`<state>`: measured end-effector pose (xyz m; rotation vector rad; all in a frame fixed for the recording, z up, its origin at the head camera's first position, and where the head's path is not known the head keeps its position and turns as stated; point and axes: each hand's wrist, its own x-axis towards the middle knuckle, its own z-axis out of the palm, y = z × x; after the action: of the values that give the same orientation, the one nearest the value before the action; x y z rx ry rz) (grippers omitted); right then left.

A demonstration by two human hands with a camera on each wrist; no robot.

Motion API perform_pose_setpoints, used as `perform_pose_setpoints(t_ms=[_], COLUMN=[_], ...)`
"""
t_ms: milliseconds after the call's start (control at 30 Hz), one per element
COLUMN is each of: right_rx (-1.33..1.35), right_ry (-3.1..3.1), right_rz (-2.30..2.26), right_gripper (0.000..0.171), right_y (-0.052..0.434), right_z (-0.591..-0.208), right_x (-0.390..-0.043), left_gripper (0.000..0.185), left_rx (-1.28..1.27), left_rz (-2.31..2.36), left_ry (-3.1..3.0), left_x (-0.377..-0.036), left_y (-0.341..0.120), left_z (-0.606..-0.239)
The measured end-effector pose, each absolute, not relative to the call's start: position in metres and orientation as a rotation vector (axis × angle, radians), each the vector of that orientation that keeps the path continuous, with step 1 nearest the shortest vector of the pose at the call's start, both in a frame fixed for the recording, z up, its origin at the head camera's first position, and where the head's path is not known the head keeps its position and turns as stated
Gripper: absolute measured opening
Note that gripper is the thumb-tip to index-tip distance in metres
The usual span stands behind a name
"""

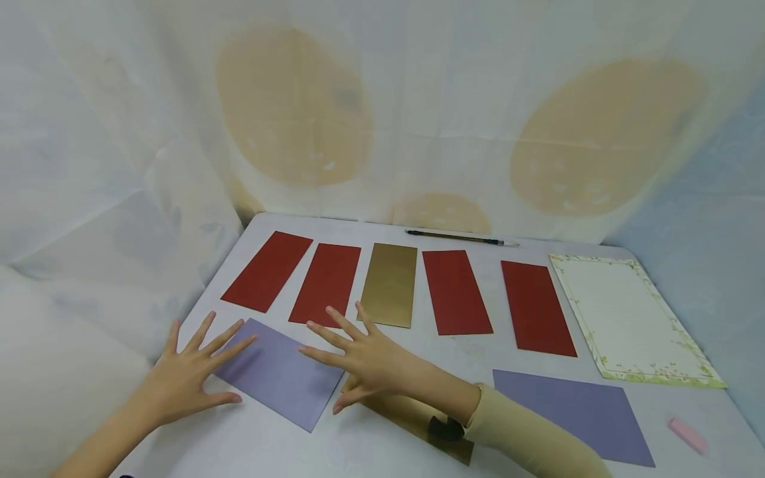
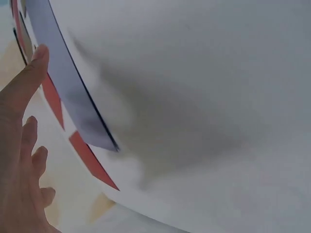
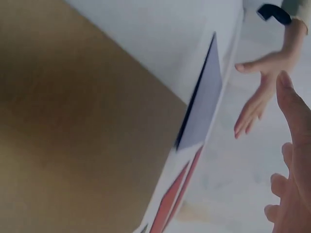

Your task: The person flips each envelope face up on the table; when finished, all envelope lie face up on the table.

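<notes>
Both hands spread flat, holding nothing: left hand [image 1: 185, 378] at 9 o'clock of purple sheet [image 1: 277, 373], right hand [image 1: 364, 358] at its 3 o'clock, fingertips over it, near table front-left.

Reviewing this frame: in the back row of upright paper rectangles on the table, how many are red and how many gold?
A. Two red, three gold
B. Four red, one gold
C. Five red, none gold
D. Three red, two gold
B: the head view shows four red sheets, for instance the leftmost red sheet, with a single gold sheet standing third from the left between them.
</notes>
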<state>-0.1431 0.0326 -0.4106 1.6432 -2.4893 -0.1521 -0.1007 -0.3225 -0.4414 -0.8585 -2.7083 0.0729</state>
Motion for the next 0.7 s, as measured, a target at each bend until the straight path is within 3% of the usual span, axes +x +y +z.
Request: perform_pose_setpoints(t_ms=[300, 700], right_rx=[1.772, 1.772], right_ry=[-2.453, -2.541], right_rz=[-0.263, -0.369], right_gripper=[0.102, 0.080], right_y=[0.005, 0.001], right_z=[-0.424, -0.445], right_x=[-0.132, -0.125], left_gripper=[0.091, 0.084], left_rx=[-1.036, -1.048], left_rz=[-0.038, -0.184], left_ry=[-2.691, -2.825], left_x=[-0.122, -0.145], left_y=[-0.358, -0.373], left_z=[-0.450, -0.459])
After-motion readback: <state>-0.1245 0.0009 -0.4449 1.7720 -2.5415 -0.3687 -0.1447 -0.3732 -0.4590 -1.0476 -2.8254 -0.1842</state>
